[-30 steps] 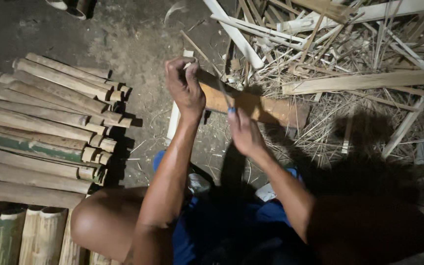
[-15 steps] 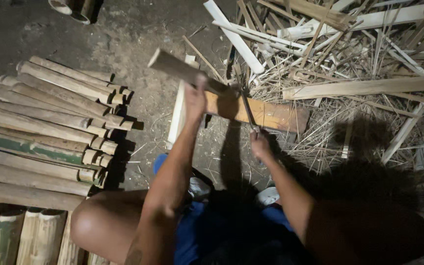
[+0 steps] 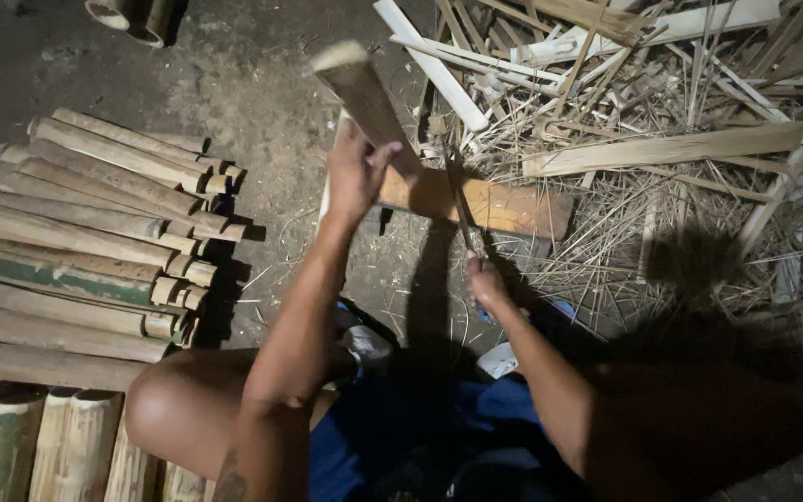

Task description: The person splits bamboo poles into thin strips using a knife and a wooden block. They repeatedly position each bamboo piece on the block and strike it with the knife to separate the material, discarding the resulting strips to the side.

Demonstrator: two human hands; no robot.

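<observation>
The fingers of the left hand (image 3: 355, 172) are wrapped tight around a short wooden billet (image 3: 364, 98), raised so its free end stands up and away from them, held low on its length like a mallet. The fingers of the right hand (image 3: 485, 279) are closed on the handle of a thin dark blade (image 3: 457, 200), which runs up from them and crosses the flat wooden block (image 3: 494, 206) lying on the dirt floor (image 3: 262, 102); what the blade's tip meets is too dim to tell. The block sits just beyond both hands, serving as a chopping base. Left of the left-hand fingers, cut bamboo lengths (image 3: 95, 214) lie stacked side by side. Right of the right-hand fingers spreads a heap of split strips and shavings (image 3: 680, 139).
</observation>
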